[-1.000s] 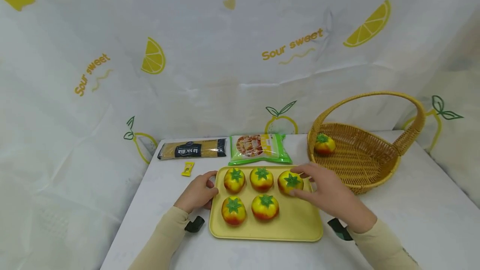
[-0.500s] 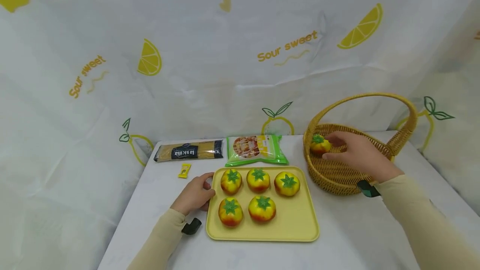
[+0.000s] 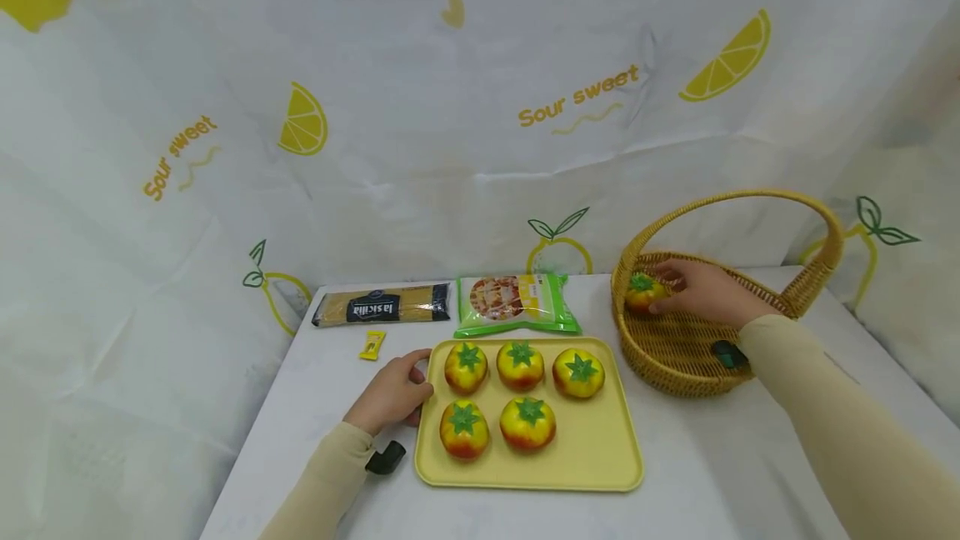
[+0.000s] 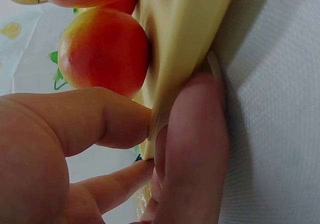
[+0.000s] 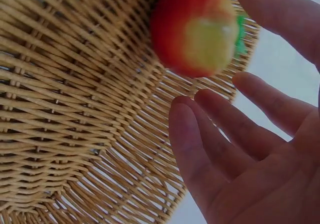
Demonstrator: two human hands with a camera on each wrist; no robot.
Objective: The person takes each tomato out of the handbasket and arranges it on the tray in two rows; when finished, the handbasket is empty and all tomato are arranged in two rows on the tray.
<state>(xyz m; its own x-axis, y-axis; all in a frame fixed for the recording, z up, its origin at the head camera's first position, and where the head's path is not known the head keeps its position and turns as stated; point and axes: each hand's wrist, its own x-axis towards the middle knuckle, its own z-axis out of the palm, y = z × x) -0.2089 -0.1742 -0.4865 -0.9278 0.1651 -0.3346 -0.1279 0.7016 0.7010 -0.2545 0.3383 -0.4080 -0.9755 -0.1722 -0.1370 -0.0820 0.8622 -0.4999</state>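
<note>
In the head view my left hand (image 3: 392, 392) grips the left edge of a pale yellow tray (image 3: 600, 465). The left wrist view shows thumb and fingers pinching the tray's rim (image 4: 187, 39) from above and below. Several yellow-red toy persimmons with green star-shaped tops, such as the front-left persimmon (image 3: 464, 430), sit on the tray in two rows. My right hand (image 3: 708, 294) reaches into a wicker basket (image 3: 678, 377), beside a single persimmon (image 3: 643, 297) at its left side. In the right wrist view the fingers (image 5: 237, 126) are spread, apart from that persimmon (image 5: 195, 31).
Behind the tray lie a spaghetti pack (image 3: 382, 305) and a green-edged food bag (image 3: 516, 305). A small yellow wrapped sweet (image 3: 372, 345) is left of them. The basket's tall handle (image 3: 738, 195) arches over its opening. A white printed cloth (image 3: 420, 123) hangs behind the table.
My right hand has moved from the back-right persimmon on the tray to the right, into the basket beside the persimmon there. The left hand has stayed on the tray's edge.
</note>
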